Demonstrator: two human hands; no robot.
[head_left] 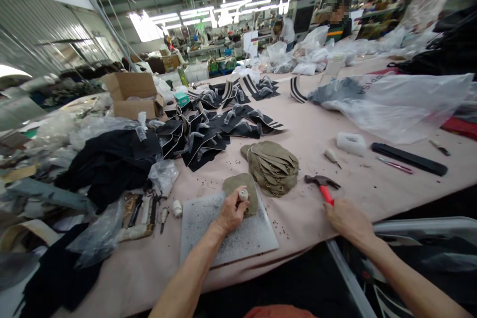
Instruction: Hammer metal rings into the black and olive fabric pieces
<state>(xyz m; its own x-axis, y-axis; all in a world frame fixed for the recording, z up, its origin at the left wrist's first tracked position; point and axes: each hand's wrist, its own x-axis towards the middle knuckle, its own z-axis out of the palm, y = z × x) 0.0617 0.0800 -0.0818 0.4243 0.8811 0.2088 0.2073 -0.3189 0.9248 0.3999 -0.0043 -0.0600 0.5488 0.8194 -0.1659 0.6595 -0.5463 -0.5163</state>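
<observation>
My left hand point(231, 212) is closed around a white-wrapped hand punch point(243, 194), held upright with its round top showing. Its tip is hidden behind my fingers. Below it, an olive fabric piece point(234, 185) lies over the far right part of a pale, speckled board point(201, 231). In my right hand point(348, 221) is a claw hammer point(323, 183), gripped by its red handle, with the head to the right of the board. A pile of olive fabric pieces with small loops point(274, 166) rests just beyond the board.
Small dark bits dot the pink table cover point(309, 218). At right lie an awl point(332, 157), a white block point(351, 143), a black bar point(408, 158) and tweezers point(394, 164). Dark cut pieces point(208, 139), a cardboard box point(130, 94) and a tool tray point(137, 231) occupy the left.
</observation>
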